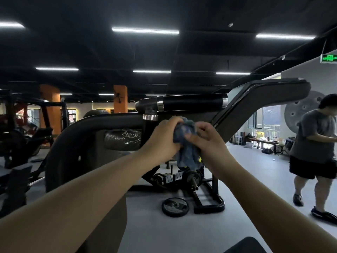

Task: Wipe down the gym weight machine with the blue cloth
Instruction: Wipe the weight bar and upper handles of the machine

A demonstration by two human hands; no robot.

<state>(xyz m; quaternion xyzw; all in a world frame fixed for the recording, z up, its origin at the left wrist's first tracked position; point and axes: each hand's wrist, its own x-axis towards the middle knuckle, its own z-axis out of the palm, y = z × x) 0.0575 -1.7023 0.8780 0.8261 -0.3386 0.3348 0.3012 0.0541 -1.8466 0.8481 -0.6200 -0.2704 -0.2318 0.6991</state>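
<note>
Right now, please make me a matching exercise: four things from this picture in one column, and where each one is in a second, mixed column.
Things:
1. blue cloth
2. weight plate
3. exit sign
4. black roller pad

Places:
A. flat on the grey floor
B. hanging below the ceiling, far right
C. held between the left hand and the right hand
D. on the machine, just above the hands

Pairs: 1-C, 2-A, 3-B, 4-D
</note>
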